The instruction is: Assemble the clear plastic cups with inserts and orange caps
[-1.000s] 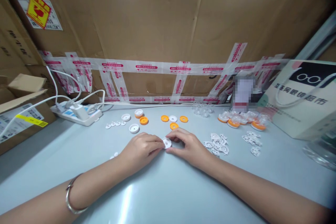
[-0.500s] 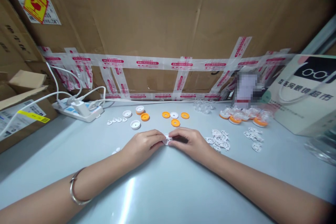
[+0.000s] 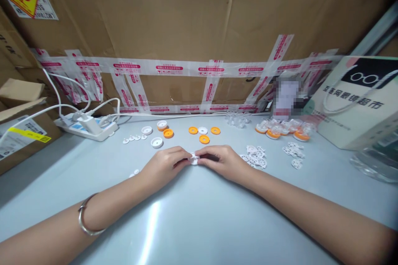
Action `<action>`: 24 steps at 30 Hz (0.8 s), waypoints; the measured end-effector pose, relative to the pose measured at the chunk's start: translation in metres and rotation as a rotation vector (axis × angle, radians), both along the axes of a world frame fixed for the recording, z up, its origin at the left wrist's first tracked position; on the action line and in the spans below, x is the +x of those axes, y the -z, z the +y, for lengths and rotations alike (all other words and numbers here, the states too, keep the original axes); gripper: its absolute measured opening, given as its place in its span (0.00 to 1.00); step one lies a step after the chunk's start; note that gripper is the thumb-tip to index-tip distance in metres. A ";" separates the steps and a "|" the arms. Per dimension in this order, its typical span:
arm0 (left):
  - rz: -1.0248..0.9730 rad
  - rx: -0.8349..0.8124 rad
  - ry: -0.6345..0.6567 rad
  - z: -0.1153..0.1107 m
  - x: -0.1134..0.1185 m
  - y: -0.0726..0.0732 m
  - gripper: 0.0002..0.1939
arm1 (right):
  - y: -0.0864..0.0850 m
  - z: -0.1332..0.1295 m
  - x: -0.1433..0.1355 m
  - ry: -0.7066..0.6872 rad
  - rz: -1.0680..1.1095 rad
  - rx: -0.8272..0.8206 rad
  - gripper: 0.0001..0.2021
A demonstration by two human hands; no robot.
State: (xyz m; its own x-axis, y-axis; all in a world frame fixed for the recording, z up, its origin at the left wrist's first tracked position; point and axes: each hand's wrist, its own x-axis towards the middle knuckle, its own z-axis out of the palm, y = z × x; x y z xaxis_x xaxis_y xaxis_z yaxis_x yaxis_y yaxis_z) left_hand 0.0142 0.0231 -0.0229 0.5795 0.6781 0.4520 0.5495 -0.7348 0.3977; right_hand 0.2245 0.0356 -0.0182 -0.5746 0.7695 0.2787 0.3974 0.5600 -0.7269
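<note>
Over the gray table (image 3: 199, 227) I see the left hand (image 3: 166, 165) and the right hand (image 3: 222, 162) facing each other, each pinching one side of a small white part (image 3: 194, 159) between thumb and fingers; whether it touches the table I cannot tell. Just right of the right hand I have a heap of white openwork pieces (image 3: 256, 158), and farther back lie orange rings (image 3: 204, 142), a taped carton (image 3: 174, 12) behind them.

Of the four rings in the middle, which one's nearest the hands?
The orange ring in front, just beyond the right hand; the white ring and other two orange rings line up behind.
</note>
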 end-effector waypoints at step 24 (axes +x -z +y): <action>0.105 0.110 0.024 0.001 -0.002 0.003 0.12 | 0.003 0.000 -0.001 -0.054 -0.151 0.320 0.10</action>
